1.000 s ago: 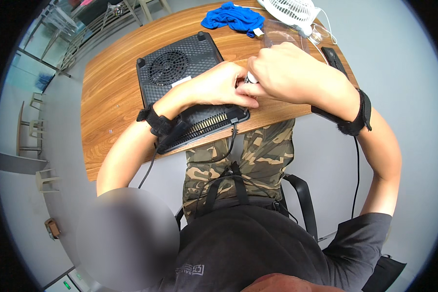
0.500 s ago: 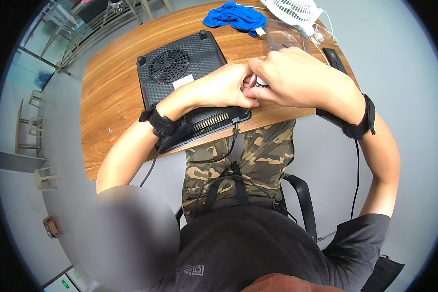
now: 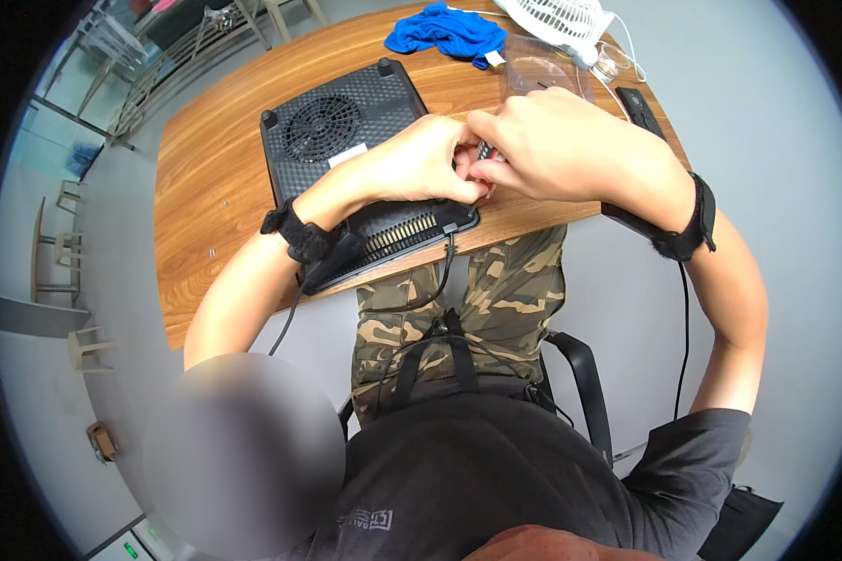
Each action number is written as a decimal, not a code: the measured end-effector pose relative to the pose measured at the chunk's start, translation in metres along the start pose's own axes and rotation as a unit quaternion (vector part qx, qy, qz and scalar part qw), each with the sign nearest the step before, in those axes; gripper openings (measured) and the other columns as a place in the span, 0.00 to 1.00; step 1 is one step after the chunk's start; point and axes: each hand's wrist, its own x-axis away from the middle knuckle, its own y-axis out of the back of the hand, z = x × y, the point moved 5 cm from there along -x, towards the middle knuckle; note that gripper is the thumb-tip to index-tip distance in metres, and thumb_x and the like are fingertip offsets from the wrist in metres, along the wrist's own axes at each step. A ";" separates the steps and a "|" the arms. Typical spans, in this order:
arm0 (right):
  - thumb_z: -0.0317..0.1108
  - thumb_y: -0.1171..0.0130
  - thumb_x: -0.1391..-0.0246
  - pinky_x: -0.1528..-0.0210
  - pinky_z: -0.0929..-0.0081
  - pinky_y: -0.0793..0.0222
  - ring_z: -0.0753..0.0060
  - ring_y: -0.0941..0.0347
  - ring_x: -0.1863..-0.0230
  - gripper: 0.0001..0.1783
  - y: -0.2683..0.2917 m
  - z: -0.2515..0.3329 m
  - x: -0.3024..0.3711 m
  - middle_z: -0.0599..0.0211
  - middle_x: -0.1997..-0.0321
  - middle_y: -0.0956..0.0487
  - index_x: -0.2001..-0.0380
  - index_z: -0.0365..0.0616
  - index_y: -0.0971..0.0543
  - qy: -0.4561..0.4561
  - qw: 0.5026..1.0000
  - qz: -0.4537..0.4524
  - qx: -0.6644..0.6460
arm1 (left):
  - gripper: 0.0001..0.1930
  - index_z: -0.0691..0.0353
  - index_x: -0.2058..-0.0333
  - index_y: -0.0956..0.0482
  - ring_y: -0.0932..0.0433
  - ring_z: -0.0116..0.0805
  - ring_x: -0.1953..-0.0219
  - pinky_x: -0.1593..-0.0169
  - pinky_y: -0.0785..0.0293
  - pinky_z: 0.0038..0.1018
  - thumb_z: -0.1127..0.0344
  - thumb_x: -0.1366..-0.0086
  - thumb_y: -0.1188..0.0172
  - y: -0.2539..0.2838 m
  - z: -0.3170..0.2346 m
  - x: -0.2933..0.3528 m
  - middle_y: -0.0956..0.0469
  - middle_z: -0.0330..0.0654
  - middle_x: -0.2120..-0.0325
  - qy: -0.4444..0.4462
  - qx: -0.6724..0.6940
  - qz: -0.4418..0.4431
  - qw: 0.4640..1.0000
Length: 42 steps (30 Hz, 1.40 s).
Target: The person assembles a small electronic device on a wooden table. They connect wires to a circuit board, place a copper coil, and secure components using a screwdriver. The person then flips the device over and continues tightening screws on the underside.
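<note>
My hands meet over the right edge of a black appliance (image 3: 355,140), which lies with its round fan grille (image 3: 321,128) facing up. Curled round a small red, white and black object (image 3: 486,152), my right hand (image 3: 571,145) hides most of it, so its kind is unclear. My left hand (image 3: 426,161) comes from the left across the appliance. Its thumb and fingers are drawn together against the same object, and whatever is between them is hidden.
On the wooden table (image 3: 206,206), a blue cloth (image 3: 447,34) lies at the back, beside a white fan (image 3: 563,21) and a clear plastic tray (image 3: 524,70). A black bar-shaped thing (image 3: 640,110) rests near the right edge. A cable (image 3: 449,254) hangs off the appliance's front.
My right hand has turned slightly, and the small object in it now shows a black-and-white ridged part. Both hands remain together at about the same place.
</note>
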 end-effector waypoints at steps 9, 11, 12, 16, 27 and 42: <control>0.43 0.41 0.39 0.70 0.56 0.23 0.47 0.19 0.74 0.14 0.003 0.007 -0.004 0.55 0.77 0.19 0.60 0.43 0.22 -0.012 0.999 0.013 0.033 | 0.16 0.68 0.67 0.20 0.29 0.23 0.76 0.70 0.30 0.25 0.64 0.47 0.26 0.009 -0.009 0.003 0.24 0.36 0.81 -0.039 -0.033 -0.070 0.996; 0.42 0.41 0.39 0.65 0.58 0.21 0.48 0.17 0.72 0.14 0.006 0.009 0.004 0.55 0.77 0.17 0.65 0.42 0.19 0.016 0.998 -0.042 0.044 | 0.15 0.68 0.65 0.19 0.27 0.21 0.76 0.70 0.29 0.24 0.64 0.47 0.26 0.012 -0.006 0.006 0.23 0.37 0.81 0.036 -0.056 -0.034 0.997; 0.42 0.41 0.39 0.63 0.59 0.20 0.49 0.16 0.70 0.14 0.008 0.009 0.007 0.55 0.77 0.17 0.67 0.41 0.18 0.030 0.996 -0.070 0.050 | 0.16 0.68 0.65 0.19 0.28 0.20 0.77 0.71 0.32 0.23 0.64 0.47 0.26 0.013 -0.007 0.005 0.24 0.36 0.82 0.033 -0.052 -0.033 0.998; 0.41 0.40 0.39 0.61 0.59 0.19 0.50 0.16 0.69 0.15 0.009 0.006 -0.001 0.53 0.75 0.16 0.60 0.41 0.17 -0.026 0.999 0.028 0.009 | 0.16 0.68 0.62 0.20 0.26 0.21 0.74 0.69 0.29 0.24 0.65 0.45 0.28 0.008 -0.004 0.005 0.20 0.37 0.78 0.017 -0.015 -0.013 1.000; 0.45 0.39 0.42 0.68 0.61 0.21 0.53 0.17 0.75 0.16 0.005 0.004 -0.003 0.54 0.81 0.19 0.69 0.43 0.15 0.001 0.998 -0.024 0.058 | 0.19 0.68 0.64 0.17 0.25 0.21 0.71 0.66 0.28 0.25 0.61 0.48 0.21 0.009 -0.009 0.003 0.20 0.37 0.76 0.038 -0.079 -0.028 0.996; 0.45 0.37 0.41 0.65 0.57 0.23 0.50 0.18 0.71 0.17 0.002 0.011 -0.008 0.55 0.76 0.17 0.60 0.42 0.20 -0.014 1.000 0.024 0.008 | 0.18 0.65 0.60 0.18 0.30 0.21 0.73 0.67 0.29 0.23 0.60 0.42 0.25 0.008 -0.003 0.017 0.25 0.33 0.76 -0.021 -0.068 -0.031 0.997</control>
